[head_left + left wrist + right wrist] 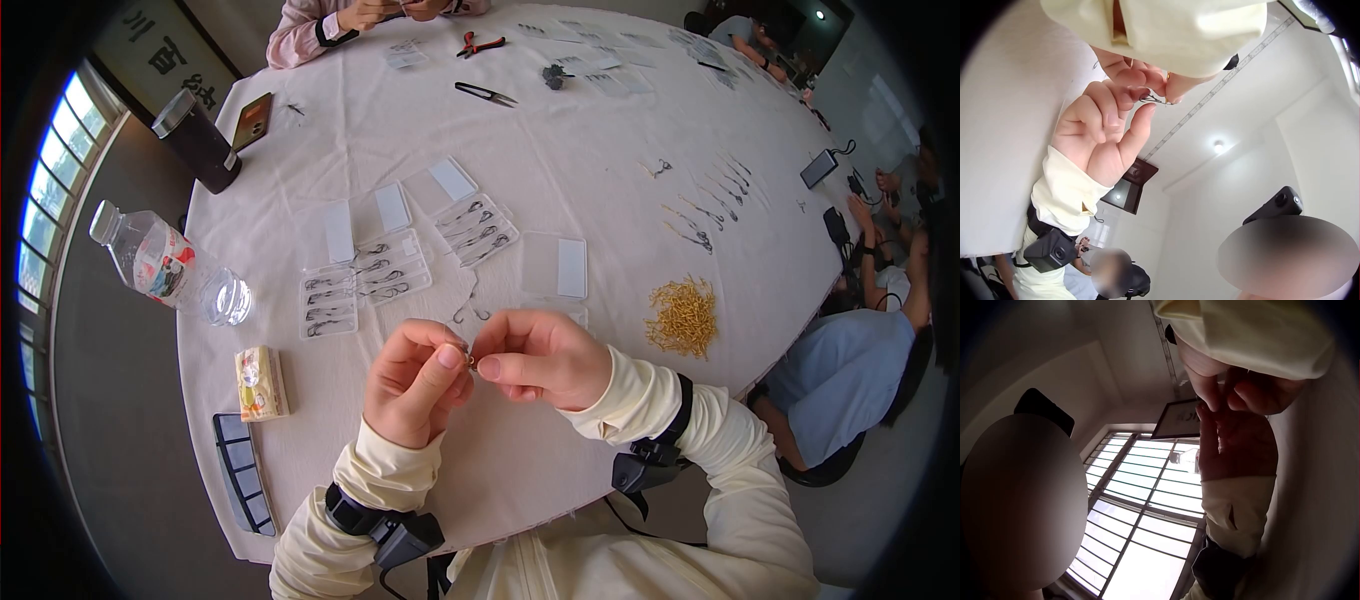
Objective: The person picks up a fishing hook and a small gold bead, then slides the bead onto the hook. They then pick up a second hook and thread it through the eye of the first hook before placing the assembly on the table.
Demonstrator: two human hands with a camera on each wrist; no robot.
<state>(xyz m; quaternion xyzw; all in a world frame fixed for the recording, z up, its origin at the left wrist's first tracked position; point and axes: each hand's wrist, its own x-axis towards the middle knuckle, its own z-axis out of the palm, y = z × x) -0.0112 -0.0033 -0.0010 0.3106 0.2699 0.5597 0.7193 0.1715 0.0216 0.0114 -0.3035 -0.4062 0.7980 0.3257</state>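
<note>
In the head view my left hand [415, 385] and right hand [545, 360] meet over the near part of the table. Between their fingertips is a small dark fish hook [1150, 99], clearest in the left wrist view. The left thumb and forefinger pinch one end, with a speck of gold beside them. My right thumb and forefinger hold the other side, partly hiding it. Just beyond the hands lie loose fish hooks [470, 312]. Clear plastic cases of hooks [478, 232] lie open farther left. A heap of small gold metal connectors [682, 316] sits to the right.
Hooks with gold ends [712, 215] lie in a row at the right. Left are a water bottle [170, 265], a thermos [198, 143], a phone [253, 121] and a tissue pack [262, 383]. Thread snips [486, 94] and pliers [480, 44] lie farther back. Another person sits opposite.
</note>
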